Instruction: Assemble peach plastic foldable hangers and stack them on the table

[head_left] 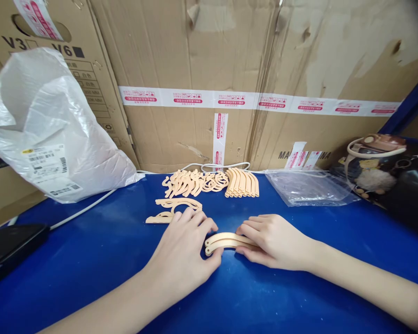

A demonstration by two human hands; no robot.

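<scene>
Two curved beige strips (226,240), each with a small hole at its left end, lie one against the other on the blue table. My right hand (275,239) is closed around their right end, which its fingers partly hide. At the left end, my left hand (191,246) has its thumb and index finger bent about the strips from both sides. Just beyond that hand are a few beige pieces (165,217), partly covered by its fingers. Farther back, a row of similar curved strips (242,182) sits beside a pile of hook-like and ring-shaped beige pieces (195,182).
A white plastic bag (55,130) with a label stands at the left, near a black device (16,248) and a white cable (83,211). Cardboard boxes (188,55) wall off the back. Clear plastic bag (310,188), pinkish bottle (378,144) and black bag (413,195) are at the right.
</scene>
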